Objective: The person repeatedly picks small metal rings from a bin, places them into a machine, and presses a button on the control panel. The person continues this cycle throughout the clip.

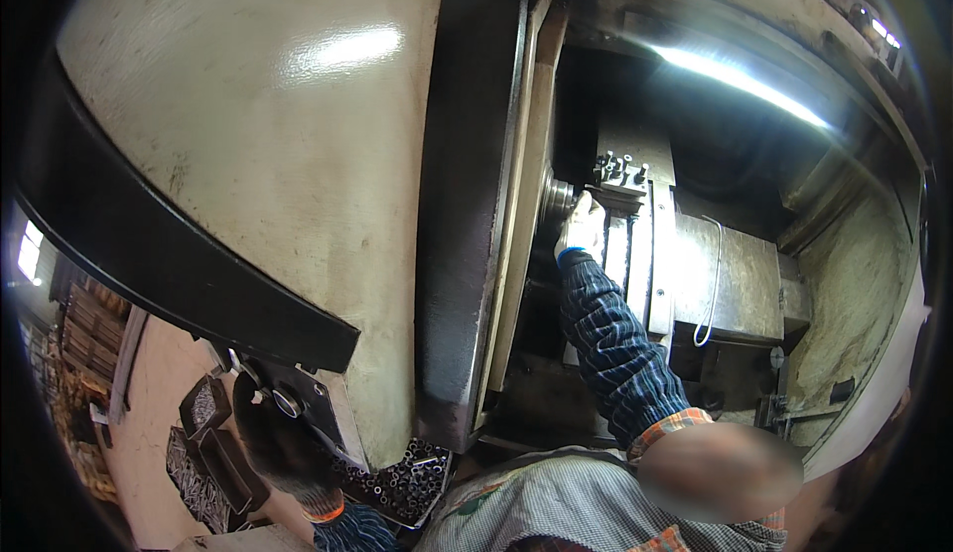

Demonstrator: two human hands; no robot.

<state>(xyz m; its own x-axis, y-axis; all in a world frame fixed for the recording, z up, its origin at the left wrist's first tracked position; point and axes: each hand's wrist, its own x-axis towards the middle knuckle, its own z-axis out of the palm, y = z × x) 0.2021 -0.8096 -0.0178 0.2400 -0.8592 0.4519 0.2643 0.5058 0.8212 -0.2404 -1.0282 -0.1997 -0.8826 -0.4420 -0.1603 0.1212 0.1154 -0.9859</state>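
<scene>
My right hand, in a white glove with a blue cuff edge, reaches into the lathe. Its fingers are drawn together right beside the round metal spindle nose; whatever they pinch is too small to make out. Just beyond the fingertips stands a tool post with several upright bolts. Low on the left, my left hand wears a dark glove and is up against the side of a control panel with a round knob. Shadow and the panel hide how its fingers are bent.
A tray of small metal rings lies below the machine housing. Dark bins with metal parts sit at lower left. A white hose hangs over the metal slide cover. The door frame stands left of my right arm.
</scene>
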